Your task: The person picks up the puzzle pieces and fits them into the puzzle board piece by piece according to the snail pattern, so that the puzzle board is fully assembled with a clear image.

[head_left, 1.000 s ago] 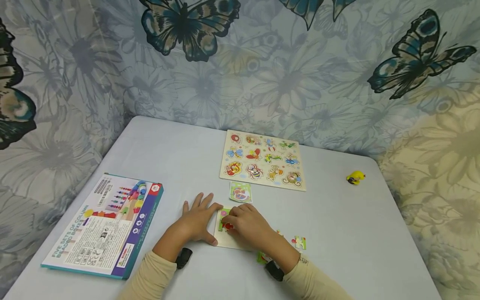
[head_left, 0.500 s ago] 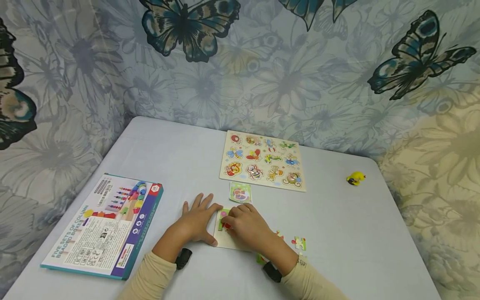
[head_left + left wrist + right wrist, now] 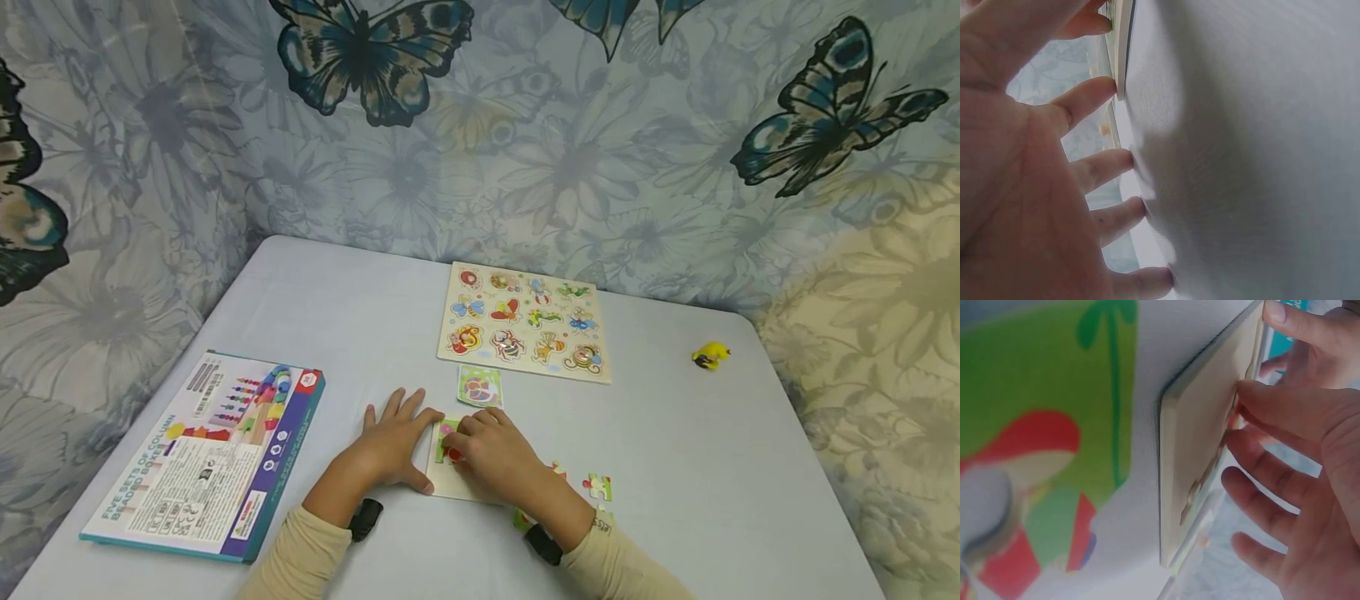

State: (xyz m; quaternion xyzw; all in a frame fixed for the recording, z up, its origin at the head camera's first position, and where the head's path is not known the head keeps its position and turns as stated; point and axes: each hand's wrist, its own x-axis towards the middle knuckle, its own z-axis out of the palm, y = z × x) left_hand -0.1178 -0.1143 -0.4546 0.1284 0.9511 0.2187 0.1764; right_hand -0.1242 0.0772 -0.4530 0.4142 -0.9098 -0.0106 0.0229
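The left hand (image 3: 390, 446) is held with its fingers spread wide apart and nothing gripped. By its index fingertip and thumb the left side of a small wooden puzzle tray (image 3: 456, 482) is touched, while the tips of the other fingers are rested on the white-covered table (image 3: 660, 433).

The right hand (image 3: 498, 454) is placed over the tray, its fingers bent. Between its thumb and nearest fingertips a red-marked puzzle piece (image 3: 453, 455) is pinched at the tray surface, partly covered by the fingers. A green piece with a pink flower (image 3: 446, 427) is seen lying in the upper left part of the tray; the lower left part is left bare, and much of the right side is hidden by the hand.

Loose jigsaw pieces (image 3: 598, 486) are scattered to the right of the tray, some of them half hidden by the right forearm. A picture card (image 3: 480, 387) is set just beyond the tray, and behind it an insect puzzle board (image 3: 487, 327) is laid. A beaded-toy box (image 3: 202, 458) is placed at the left, and a small yellow toy (image 3: 710, 356) at the far right.
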